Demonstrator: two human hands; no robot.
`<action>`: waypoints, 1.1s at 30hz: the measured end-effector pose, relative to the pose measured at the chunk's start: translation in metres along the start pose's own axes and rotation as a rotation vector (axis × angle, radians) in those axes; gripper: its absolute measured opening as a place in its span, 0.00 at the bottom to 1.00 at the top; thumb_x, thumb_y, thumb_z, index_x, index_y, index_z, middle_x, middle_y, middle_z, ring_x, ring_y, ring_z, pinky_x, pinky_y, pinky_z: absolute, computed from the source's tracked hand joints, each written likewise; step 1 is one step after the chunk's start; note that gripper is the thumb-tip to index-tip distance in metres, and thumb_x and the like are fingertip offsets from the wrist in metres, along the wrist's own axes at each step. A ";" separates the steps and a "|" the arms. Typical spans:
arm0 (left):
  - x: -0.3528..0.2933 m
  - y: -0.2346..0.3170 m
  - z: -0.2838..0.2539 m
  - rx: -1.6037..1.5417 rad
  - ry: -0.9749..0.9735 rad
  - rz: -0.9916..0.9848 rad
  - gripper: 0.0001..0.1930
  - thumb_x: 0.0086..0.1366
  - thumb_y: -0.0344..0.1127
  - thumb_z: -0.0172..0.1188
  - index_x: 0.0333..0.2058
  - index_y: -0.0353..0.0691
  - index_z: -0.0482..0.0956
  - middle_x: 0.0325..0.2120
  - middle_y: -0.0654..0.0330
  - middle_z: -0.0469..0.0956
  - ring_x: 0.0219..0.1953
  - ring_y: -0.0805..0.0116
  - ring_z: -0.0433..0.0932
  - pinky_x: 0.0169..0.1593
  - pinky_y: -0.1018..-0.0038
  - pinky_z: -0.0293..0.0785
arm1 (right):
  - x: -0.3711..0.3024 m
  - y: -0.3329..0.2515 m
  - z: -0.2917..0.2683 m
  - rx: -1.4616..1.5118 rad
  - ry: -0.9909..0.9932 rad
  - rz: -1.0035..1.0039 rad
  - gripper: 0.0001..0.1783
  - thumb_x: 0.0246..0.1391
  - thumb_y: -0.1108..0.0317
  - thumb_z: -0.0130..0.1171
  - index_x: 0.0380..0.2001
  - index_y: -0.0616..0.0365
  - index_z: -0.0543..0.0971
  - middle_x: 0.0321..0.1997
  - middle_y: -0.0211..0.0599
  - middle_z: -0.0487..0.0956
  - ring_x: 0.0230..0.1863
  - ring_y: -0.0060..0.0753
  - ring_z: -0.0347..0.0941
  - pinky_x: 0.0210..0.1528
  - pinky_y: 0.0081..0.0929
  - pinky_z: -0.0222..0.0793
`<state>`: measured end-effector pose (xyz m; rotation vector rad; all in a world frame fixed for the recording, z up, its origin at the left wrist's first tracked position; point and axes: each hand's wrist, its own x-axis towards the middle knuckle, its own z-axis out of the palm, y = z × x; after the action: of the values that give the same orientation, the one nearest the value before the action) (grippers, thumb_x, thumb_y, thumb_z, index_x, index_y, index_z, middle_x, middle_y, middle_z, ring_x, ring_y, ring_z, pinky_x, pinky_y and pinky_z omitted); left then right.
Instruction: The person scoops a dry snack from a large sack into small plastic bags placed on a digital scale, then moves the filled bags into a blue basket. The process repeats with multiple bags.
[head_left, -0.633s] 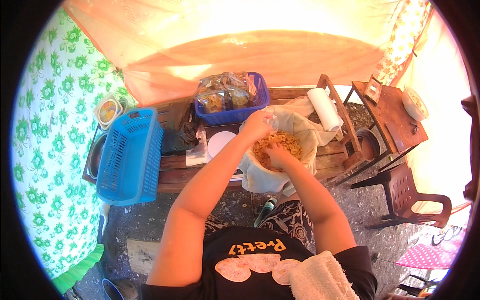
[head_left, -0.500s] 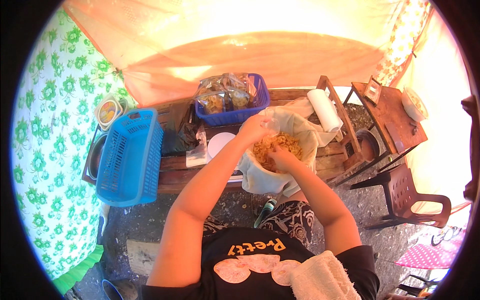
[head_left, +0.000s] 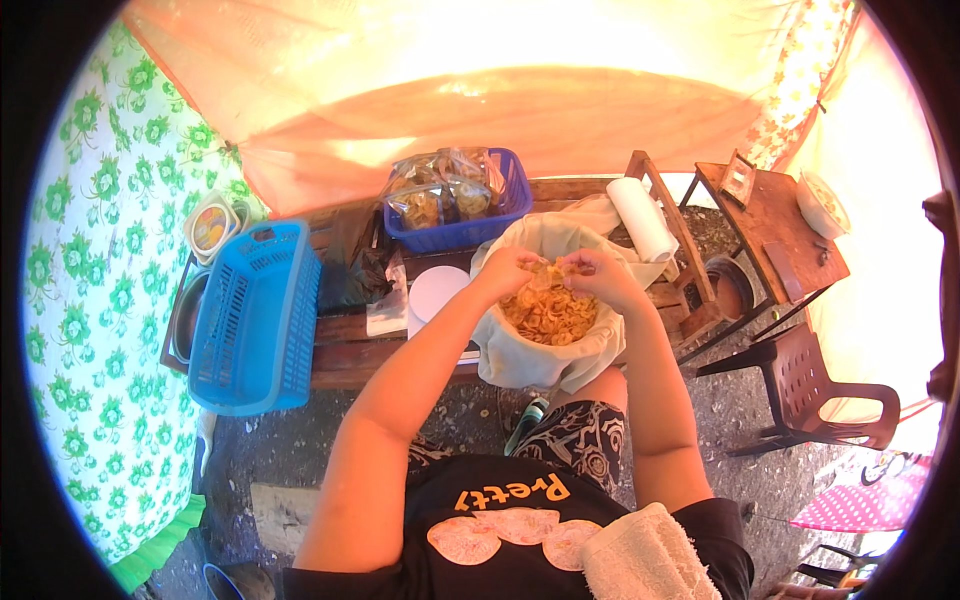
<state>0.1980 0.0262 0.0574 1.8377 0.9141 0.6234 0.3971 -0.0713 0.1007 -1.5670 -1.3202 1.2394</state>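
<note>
A cloth-lined tub [head_left: 505, 365] of yellow-orange chips [head_left: 545, 318] stands in front of me at the table's near edge. Over its far side my left hand [head_left: 512, 270] is closed on a small clear plastic bag [head_left: 543, 276], with some chips showing at it. My right hand [head_left: 602, 277] meets the bag from the other side, fingers pinched together on chips that they largely hide. Left of the tub is a round white plate-like top [head_left: 438, 292], partly behind my left forearm.
On the slatted wooden table [head_left: 345, 365] are a blue basket [head_left: 455, 237] of filled clear bags, a paper towel roll [head_left: 642, 220] and an empty light-blue basket [head_left: 245, 330]. A brown plastic chair [head_left: 800, 390] and a small side table [head_left: 760, 225] with a bowl [head_left: 823, 205] stand right.
My right hand has risen out of the chips and come up to the bag beside my left hand. The left hand has lowered slightly, still holding the bag.
</note>
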 end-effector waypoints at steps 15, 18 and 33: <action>-0.009 0.026 0.000 -0.221 -0.104 -0.190 0.25 0.49 0.19 0.53 0.49 0.33 0.77 0.32 0.58 0.80 0.26 0.78 0.74 0.30 0.80 0.69 | 0.017 0.002 0.035 0.200 -0.031 0.005 0.19 0.50 0.81 0.53 0.47 0.63 0.70 0.47 0.41 0.72 0.44 0.34 0.74 0.49 0.29 0.75; -0.008 0.026 0.003 -0.219 -0.060 -0.110 0.23 0.50 0.19 0.53 0.48 0.35 0.78 0.33 0.58 0.80 0.27 0.77 0.75 0.31 0.79 0.70 | 0.020 -0.003 0.042 -0.159 0.072 -0.076 0.19 0.50 0.79 0.54 0.48 0.62 0.70 0.47 0.46 0.75 0.42 0.40 0.76 0.48 0.31 0.75; -0.004 0.007 -0.015 -0.309 -0.026 -0.089 0.22 0.50 0.23 0.53 0.47 0.32 0.79 0.40 0.56 0.80 0.30 0.75 0.76 0.32 0.78 0.71 | 0.000 -0.011 0.046 -0.735 -0.066 -0.329 0.20 0.51 0.74 0.53 0.50 0.58 0.72 0.44 0.49 0.77 0.47 0.49 0.74 0.51 0.38 0.69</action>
<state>0.1866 0.0292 0.0698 1.5183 0.8268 0.6454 0.3494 -0.0710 0.0986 -1.6773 -2.1316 0.6242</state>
